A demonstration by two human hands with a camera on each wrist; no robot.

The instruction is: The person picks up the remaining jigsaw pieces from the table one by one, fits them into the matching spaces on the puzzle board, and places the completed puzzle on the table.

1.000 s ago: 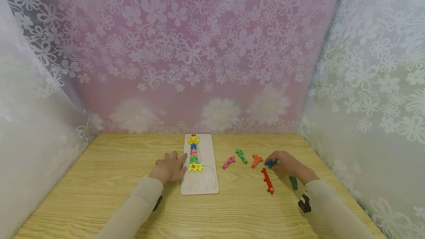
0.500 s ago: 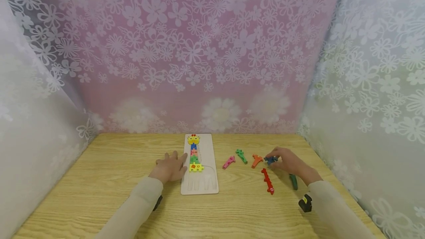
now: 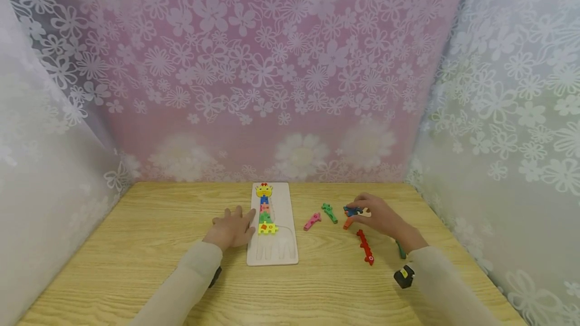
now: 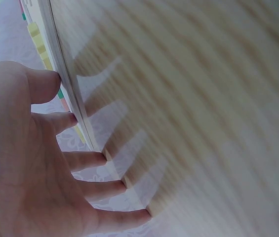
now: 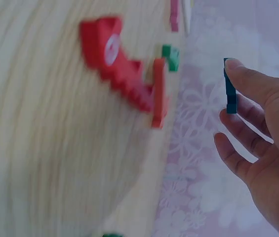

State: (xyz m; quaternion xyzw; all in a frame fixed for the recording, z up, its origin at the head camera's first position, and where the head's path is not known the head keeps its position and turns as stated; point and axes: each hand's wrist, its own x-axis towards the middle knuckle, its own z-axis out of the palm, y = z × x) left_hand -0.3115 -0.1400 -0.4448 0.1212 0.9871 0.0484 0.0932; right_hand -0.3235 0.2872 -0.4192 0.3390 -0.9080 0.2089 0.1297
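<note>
Blue piece (image 5: 231, 95) is pinched between thumb and fingers of the right hand (image 3: 378, 212), raised near the orange piece (image 3: 348, 223); a light grip and a higher carry are advised. Left hand (image 3: 230, 227) is placed, fingers spread wide, at the left edge of the board (image 3: 283, 210). Gap to the pink piece (image 3: 312, 222) is narrow; wider room is offered by the near tabletop (image 3: 326, 288).

Between your right hand (image 3: 379, 214), which pinches the raised dark blue piece (image 3: 350, 211), and the pale board (image 3: 283, 204), the green piece (image 3: 330, 213) and the pink piece (image 3: 312, 222) lie flat, low enough for you to pass over. Nearer you, a bare stretch of table (image 3: 328, 260) runs from the board to the red piece (image 3: 365, 247), wide enough for a hand. Your left hand (image 3: 231, 229), fingers spread, blocks the board's left edge.
</note>
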